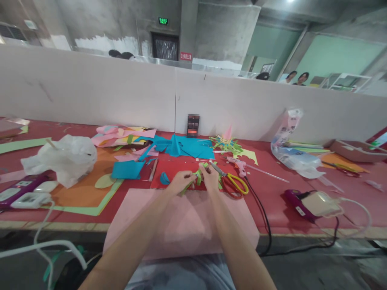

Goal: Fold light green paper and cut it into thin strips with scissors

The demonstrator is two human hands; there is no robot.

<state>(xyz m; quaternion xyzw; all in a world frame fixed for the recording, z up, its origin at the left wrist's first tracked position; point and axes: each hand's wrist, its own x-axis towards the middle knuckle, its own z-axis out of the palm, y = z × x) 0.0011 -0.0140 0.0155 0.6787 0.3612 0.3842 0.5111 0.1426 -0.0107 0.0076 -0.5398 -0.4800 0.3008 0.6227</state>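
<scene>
Both my hands meet over a red sheet [161, 165] in the middle of the table. Pinched between the fingers of my left hand [183, 180] is green paper cut into strips [198, 177]. My right hand [210, 176] has its fingertips closed on the same green strips from the other side. Scissors with red and yellow handles [232, 186] lie just right of my right hand. Behind them rests a pink glue gun [238, 165]. A small blue paper piece [165, 178] lies left of my left hand. Pink paper [181, 221] spreads under my forearms.
Blue paper with a cone [174, 146] and a pink cone with a green fringe [228, 139] stand at the back. A crumpled plastic bag [66, 157] sits left. Purple power strips [299, 205] with cables lie at both sides. A white partition [136, 96] borders the table.
</scene>
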